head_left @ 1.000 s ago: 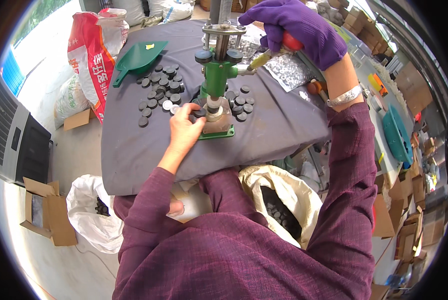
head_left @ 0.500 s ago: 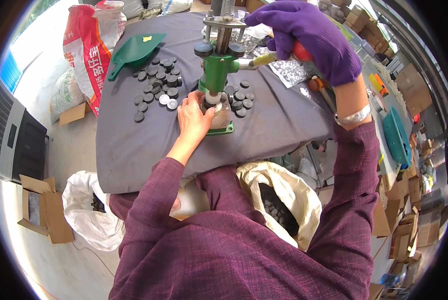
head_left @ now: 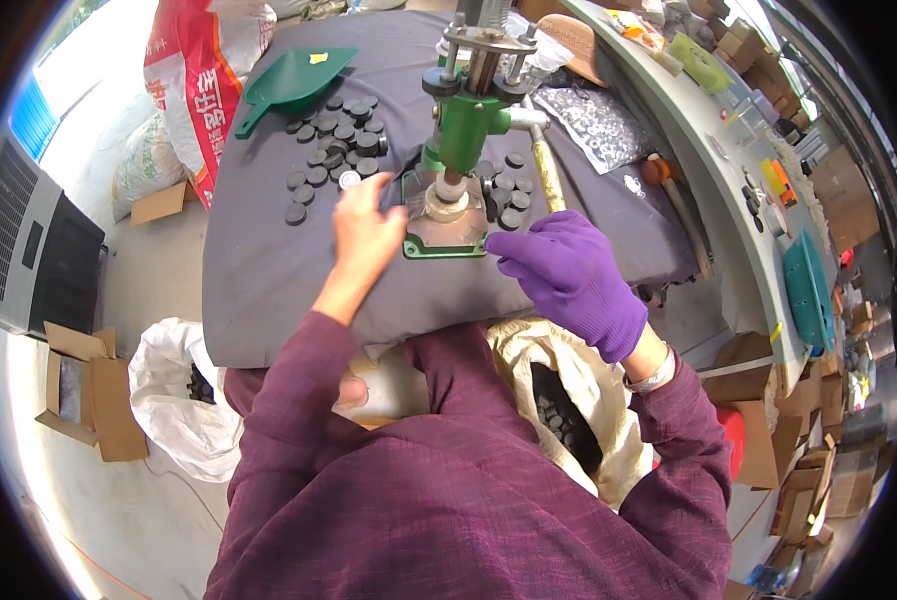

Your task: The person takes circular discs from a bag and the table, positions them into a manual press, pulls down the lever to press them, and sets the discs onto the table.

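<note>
A green hand press (head_left: 464, 125) stands on a dark cloth-covered table (head_left: 269, 280), its base plate (head_left: 447, 238) toward me. My bare left hand (head_left: 364, 235) lies just left of the base, fingers spread toward a silver disc (head_left: 349, 180) and several dark round discs (head_left: 329, 150). My right hand (head_left: 569, 275), in a purple glove, hovers off the base's right corner, fingers loosely curled and holding nothing. The press lever's pale handle (head_left: 542, 172) stands free behind it. More dark discs (head_left: 504, 190) lie right of the press.
A green scoop (head_left: 294, 80) lies at the table's far left. A clear bag of small metal parts (head_left: 594, 120) and a mallet (head_left: 674, 195) sit to the right. A cream bag (head_left: 569, 410) and white sack (head_left: 184, 390) hold discs; cardboard boxes (head_left: 89, 400) stand left.
My right hand has let go of the press lever and dropped down to the near right of the base. My left hand has drawn back slightly left from the die.
</note>
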`<action>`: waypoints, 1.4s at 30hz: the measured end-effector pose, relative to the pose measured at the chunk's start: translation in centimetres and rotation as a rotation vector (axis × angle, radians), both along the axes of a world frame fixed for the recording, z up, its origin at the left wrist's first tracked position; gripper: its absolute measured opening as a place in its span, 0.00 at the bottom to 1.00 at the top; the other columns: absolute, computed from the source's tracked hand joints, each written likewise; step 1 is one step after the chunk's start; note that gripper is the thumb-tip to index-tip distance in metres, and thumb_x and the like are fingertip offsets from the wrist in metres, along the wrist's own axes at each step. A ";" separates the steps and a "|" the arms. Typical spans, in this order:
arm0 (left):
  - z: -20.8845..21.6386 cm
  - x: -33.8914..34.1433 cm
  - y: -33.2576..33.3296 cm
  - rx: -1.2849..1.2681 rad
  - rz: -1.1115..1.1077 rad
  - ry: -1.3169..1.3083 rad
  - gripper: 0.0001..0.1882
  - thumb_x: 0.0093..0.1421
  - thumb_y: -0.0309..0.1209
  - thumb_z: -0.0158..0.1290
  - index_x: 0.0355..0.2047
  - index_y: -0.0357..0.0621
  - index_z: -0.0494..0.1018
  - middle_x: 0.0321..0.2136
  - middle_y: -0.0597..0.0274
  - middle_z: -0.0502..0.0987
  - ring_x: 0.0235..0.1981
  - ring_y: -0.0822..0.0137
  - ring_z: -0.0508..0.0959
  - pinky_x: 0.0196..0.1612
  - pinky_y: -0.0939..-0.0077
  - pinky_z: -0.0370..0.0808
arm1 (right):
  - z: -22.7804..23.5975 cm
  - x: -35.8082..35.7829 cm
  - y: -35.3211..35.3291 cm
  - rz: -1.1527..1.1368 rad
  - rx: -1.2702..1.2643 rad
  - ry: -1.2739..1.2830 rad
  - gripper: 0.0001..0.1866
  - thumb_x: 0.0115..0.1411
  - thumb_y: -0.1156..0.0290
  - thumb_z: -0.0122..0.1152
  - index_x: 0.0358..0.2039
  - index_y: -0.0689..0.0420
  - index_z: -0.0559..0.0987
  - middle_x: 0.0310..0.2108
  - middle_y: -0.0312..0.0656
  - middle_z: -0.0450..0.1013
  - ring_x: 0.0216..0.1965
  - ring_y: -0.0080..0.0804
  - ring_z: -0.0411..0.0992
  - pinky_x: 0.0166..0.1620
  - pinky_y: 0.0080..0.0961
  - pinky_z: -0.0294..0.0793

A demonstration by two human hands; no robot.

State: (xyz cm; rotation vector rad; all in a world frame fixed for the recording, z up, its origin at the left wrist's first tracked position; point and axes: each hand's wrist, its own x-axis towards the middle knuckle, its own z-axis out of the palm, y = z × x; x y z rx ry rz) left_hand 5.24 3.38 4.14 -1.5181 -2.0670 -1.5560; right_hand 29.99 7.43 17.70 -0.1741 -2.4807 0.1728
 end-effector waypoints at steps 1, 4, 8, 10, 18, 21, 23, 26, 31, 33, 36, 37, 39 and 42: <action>-0.4 -1.8 -0.9 -0.019 0.121 0.064 0.19 0.47 0.25 0.58 0.43 0.41 0.75 0.39 0.53 0.78 0.42 0.52 0.77 0.48 0.62 0.74 | 0.3 0.0 0.0 0.005 -0.015 -0.048 0.12 0.52 0.72 0.65 0.38 0.52 0.80 0.21 0.38 0.73 0.25 0.40 0.72 0.36 0.34 0.71; -1.9 -7.0 -4.0 -0.169 0.407 0.166 0.20 0.49 0.32 0.61 0.44 0.44 0.74 0.41 0.55 0.77 0.45 0.52 0.75 0.47 0.60 0.72 | 1.5 0.3 -0.1 0.030 -0.059 -0.159 0.12 0.53 0.72 0.65 0.39 0.53 0.82 0.24 0.40 0.76 0.26 0.39 0.74 0.37 0.33 0.72; -2.2 -9.4 -5.5 -0.474 0.531 0.187 0.23 0.52 0.38 0.61 0.46 0.40 0.73 0.44 0.53 0.75 0.48 0.50 0.73 0.49 0.57 0.72 | 4.1 -0.2 0.3 0.105 -0.294 -0.196 0.09 0.57 0.65 0.63 0.36 0.55 0.81 0.25 0.42 0.76 0.22 0.37 0.72 0.29 0.29 0.72; -2.1 -9.7 -5.4 -0.510 0.521 0.197 0.23 0.52 0.38 0.62 0.45 0.39 0.74 0.43 0.52 0.75 0.47 0.50 0.73 0.49 0.57 0.72 | 8.4 -0.8 -0.5 -0.076 -0.557 -0.259 0.11 0.57 0.65 0.62 0.38 0.56 0.81 0.27 0.40 0.77 0.22 0.30 0.72 0.28 0.25 0.72; -0.7 -5.2 -3.6 -0.171 0.216 0.108 0.19 0.47 0.37 0.62 0.36 0.38 0.74 0.30 0.51 0.78 0.30 0.53 0.79 0.38 0.61 0.75 | 15.5 -3.8 6.1 -0.173 -0.601 -0.119 0.13 0.62 0.70 0.52 0.42 0.60 0.81 0.26 0.36 0.73 0.20 0.17 0.69 0.26 0.17 0.71; 1.9 0.3 -1.7 -0.198 -0.030 -0.028 0.19 0.46 0.34 0.62 0.37 0.38 0.74 0.29 0.51 0.77 0.27 0.54 0.78 0.35 0.62 0.76 | 17.3 -4.0 4.7 -0.203 -0.706 -0.096 0.12 0.59 0.73 0.55 0.38 0.65 0.82 0.19 0.38 0.73 0.18 0.21 0.70 0.22 0.19 0.69; 1.5 2.0 0.0 -0.122 -0.103 -0.020 0.18 0.45 0.34 0.63 0.35 0.38 0.75 0.29 0.52 0.77 0.30 0.54 0.78 0.37 0.62 0.75 | 17.3 -4.0 4.7 -0.209 -0.664 -0.106 0.11 0.59 0.72 0.57 0.38 0.65 0.82 0.18 0.38 0.72 0.18 0.21 0.70 0.22 0.19 0.68; 1.1 2.9 1.6 -0.119 -0.098 0.011 0.19 0.44 0.36 0.65 0.33 0.38 0.76 0.30 0.54 0.77 0.35 0.54 0.76 0.39 0.61 0.73 | 16.7 -4.0 4.8 -0.249 -0.658 -0.081 0.12 0.59 0.71 0.57 0.38 0.65 0.82 0.18 0.38 0.73 0.17 0.22 0.71 0.21 0.19 0.68; 0.7 3.2 3.1 -0.111 -0.042 0.127 0.21 0.41 0.40 0.68 0.31 0.39 0.77 0.34 0.58 0.75 0.42 0.54 0.72 0.45 0.59 0.70 | 14.6 -3.1 6.4 -0.022 -0.538 -0.092 0.13 0.61 0.70 0.54 0.41 0.62 0.81 0.21 0.34 0.70 0.19 0.17 0.68 0.25 0.17 0.70; 0.4 3.3 3.7 0.009 -0.033 0.132 0.21 0.40 0.40 0.69 0.28 0.37 0.77 0.32 0.57 0.74 0.42 0.55 0.70 0.45 0.61 0.69 | 14.5 -3.0 6.1 -0.044 -0.549 -0.089 0.13 0.61 0.69 0.56 0.40 0.62 0.81 0.20 0.33 0.69 0.19 0.16 0.68 0.25 0.17 0.69; 0.2 3.5 4.2 0.021 -0.017 0.123 0.21 0.40 0.41 0.69 0.27 0.38 0.77 0.32 0.58 0.74 0.42 0.55 0.70 0.46 0.60 0.69 | 14.4 -2.8 5.2 -0.088 -0.578 -0.110 0.12 0.58 0.73 0.55 0.40 0.63 0.81 0.27 0.36 0.72 0.20 0.18 0.69 0.25 0.17 0.69; 0.2 3.4 4.3 0.020 -0.017 0.120 0.21 0.40 0.41 0.69 0.27 0.38 0.77 0.32 0.58 0.74 0.42 0.55 0.70 0.46 0.60 0.69 | 14.3 -2.7 4.8 -0.108 -0.597 -0.135 0.13 0.55 0.78 0.54 0.41 0.63 0.80 0.35 0.39 0.76 0.20 0.20 0.70 0.25 0.18 0.71; 0.4 3.5 4.3 -0.048 -0.017 0.100 0.21 0.40 0.41 0.69 0.27 0.38 0.77 0.32 0.58 0.74 0.41 0.55 0.70 0.46 0.60 0.69 | 13.7 -2.4 3.5 -0.117 -0.586 -0.111 0.12 0.57 0.73 0.56 0.40 0.63 0.81 0.27 0.35 0.73 0.19 0.17 0.68 0.24 0.17 0.68; 0.2 3.4 4.1 -0.073 -0.027 0.008 0.23 0.39 0.41 0.70 0.29 0.38 0.76 0.33 0.57 0.75 0.42 0.55 0.71 0.47 0.60 0.69 | 12.2 -2.2 2.1 -0.125 -0.519 -0.124 0.12 0.60 0.67 0.59 0.41 0.61 0.81 0.19 0.31 0.69 0.18 0.16 0.66 0.23 0.16 0.65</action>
